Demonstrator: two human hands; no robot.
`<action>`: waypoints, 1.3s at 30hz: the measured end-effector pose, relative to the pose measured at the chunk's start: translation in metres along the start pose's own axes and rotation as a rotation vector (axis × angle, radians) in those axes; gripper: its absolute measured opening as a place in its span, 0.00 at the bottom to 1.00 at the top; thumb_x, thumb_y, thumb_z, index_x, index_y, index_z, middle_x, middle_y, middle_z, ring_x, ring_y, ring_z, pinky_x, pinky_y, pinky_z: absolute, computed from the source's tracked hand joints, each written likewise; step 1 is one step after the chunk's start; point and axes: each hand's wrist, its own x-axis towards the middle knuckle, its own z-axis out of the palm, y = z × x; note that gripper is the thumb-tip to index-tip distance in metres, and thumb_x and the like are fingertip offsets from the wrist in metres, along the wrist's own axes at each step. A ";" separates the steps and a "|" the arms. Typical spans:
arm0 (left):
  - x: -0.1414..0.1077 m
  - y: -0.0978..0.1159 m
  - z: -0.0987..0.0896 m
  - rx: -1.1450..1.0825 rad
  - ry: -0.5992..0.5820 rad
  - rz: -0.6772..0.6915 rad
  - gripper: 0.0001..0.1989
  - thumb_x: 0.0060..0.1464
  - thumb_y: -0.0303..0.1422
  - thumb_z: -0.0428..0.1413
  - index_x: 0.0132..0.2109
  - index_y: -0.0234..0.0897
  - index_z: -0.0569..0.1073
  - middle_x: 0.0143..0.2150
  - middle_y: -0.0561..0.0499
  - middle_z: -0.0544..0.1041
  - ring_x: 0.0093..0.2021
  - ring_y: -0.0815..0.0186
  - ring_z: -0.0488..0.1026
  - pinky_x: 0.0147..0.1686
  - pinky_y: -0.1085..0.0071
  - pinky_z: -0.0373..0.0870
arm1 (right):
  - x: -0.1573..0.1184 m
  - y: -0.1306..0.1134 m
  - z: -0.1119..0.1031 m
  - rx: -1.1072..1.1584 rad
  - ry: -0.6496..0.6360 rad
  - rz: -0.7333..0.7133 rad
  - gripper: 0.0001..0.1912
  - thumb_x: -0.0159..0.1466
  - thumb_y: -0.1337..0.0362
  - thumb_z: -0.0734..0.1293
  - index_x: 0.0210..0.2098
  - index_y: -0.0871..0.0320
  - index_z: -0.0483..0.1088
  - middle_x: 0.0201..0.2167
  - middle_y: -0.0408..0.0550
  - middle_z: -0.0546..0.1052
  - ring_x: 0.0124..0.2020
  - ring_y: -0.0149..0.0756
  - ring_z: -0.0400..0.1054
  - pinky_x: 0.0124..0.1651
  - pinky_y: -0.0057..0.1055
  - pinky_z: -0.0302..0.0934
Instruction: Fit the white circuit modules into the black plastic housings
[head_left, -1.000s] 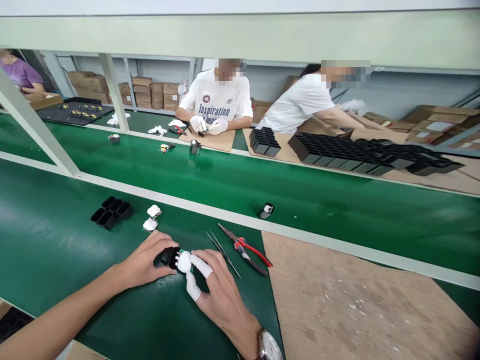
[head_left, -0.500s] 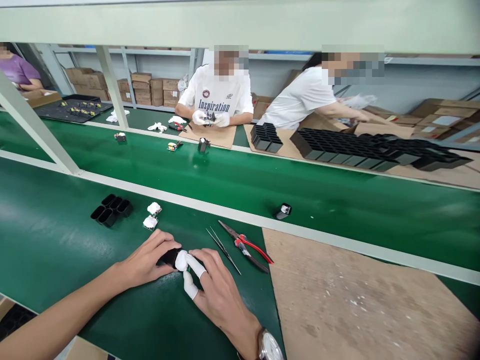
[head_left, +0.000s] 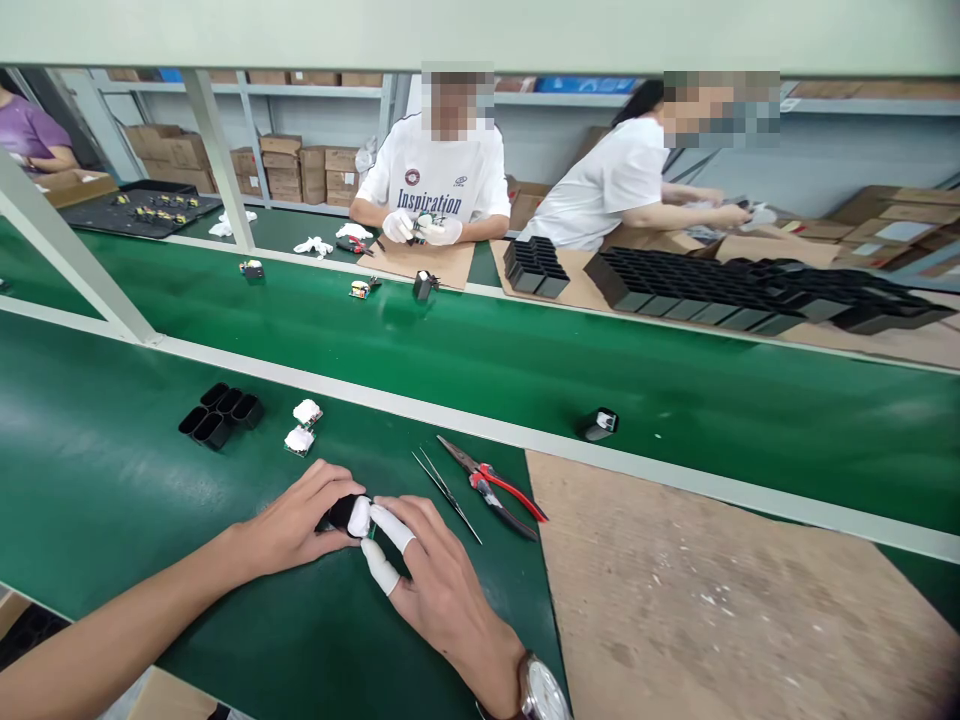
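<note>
My left hand (head_left: 311, 515) grips a black plastic housing (head_left: 341, 512) lying on its side on the green bench. At the housing's open end sits a circuit board with a white lump of paste (head_left: 360, 517), a green edge showing. My right hand (head_left: 427, 560), white covers on thumb and forefinger, pinches this board; how deep it sits inside is hidden. Beyond my left hand lie two more boards topped with white (head_left: 300, 440) and several empty black housings (head_left: 219, 415). Tweezers (head_left: 448, 495) and red-handled pliers (head_left: 491, 485) lie past my right hand.
A cardboard sheet (head_left: 735, 600) covers the bench on the right. Behind a pale rail (head_left: 450, 420) runs a green conveyor belt (head_left: 465, 350) carrying a filled housing (head_left: 600, 424) and other parts. Across it, co-workers handle parts near rows of black housings (head_left: 690, 290).
The white-topped board has moved slightly left, closer into the housing, with my right fingers following. Parts on the belt have shifted right. The co-worker opposite has turned the part held.
</note>
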 end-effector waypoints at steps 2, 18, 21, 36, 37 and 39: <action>0.001 0.002 0.000 -0.039 -0.011 -0.009 0.23 0.69 0.38 0.60 0.66 0.43 0.64 0.56 0.41 0.73 0.52 0.55 0.71 0.52 0.58 0.75 | -0.002 0.001 0.000 0.047 0.028 -0.007 0.13 0.69 0.75 0.68 0.50 0.56 0.69 0.55 0.58 0.76 0.51 0.47 0.72 0.46 0.45 0.75; 0.001 0.000 0.002 -0.179 -0.058 -0.031 0.26 0.68 0.31 0.59 0.69 0.44 0.64 0.59 0.41 0.75 0.55 0.55 0.72 0.54 0.56 0.76 | -0.001 -0.003 0.007 0.066 -0.060 0.103 0.18 0.72 0.68 0.66 0.61 0.53 0.68 0.56 0.56 0.76 0.55 0.46 0.73 0.53 0.47 0.74; 0.002 0.001 0.001 -0.237 -0.053 -0.029 0.23 0.67 0.29 0.59 0.66 0.43 0.69 0.59 0.42 0.77 0.57 0.55 0.74 0.56 0.56 0.76 | -0.005 -0.002 0.008 0.095 -0.061 0.136 0.21 0.72 0.67 0.66 0.63 0.55 0.66 0.57 0.58 0.74 0.56 0.48 0.72 0.55 0.48 0.74; 0.004 0.001 0.004 -0.221 0.026 -0.012 0.14 0.62 0.28 0.61 0.54 0.40 0.75 0.51 0.45 0.81 0.51 0.57 0.78 0.52 0.60 0.77 | -0.006 0.018 0.002 -0.082 -0.070 0.101 0.19 0.73 0.69 0.63 0.63 0.54 0.67 0.54 0.56 0.75 0.52 0.46 0.72 0.51 0.45 0.73; 0.004 0.001 0.004 -0.211 0.036 -0.008 0.15 0.62 0.27 0.61 0.54 0.40 0.74 0.50 0.45 0.81 0.51 0.58 0.77 0.52 0.60 0.77 | -0.008 0.025 0.000 -0.148 -0.016 0.143 0.20 0.74 0.68 0.63 0.64 0.56 0.66 0.54 0.57 0.75 0.52 0.48 0.72 0.52 0.47 0.73; 0.002 0.001 0.003 -0.194 0.032 -0.018 0.17 0.61 0.26 0.62 0.56 0.41 0.73 0.51 0.45 0.80 0.53 0.58 0.77 0.54 0.61 0.77 | -0.014 0.040 -0.003 -0.354 0.035 0.223 0.20 0.74 0.67 0.63 0.64 0.60 0.65 0.52 0.62 0.75 0.52 0.54 0.72 0.51 0.53 0.73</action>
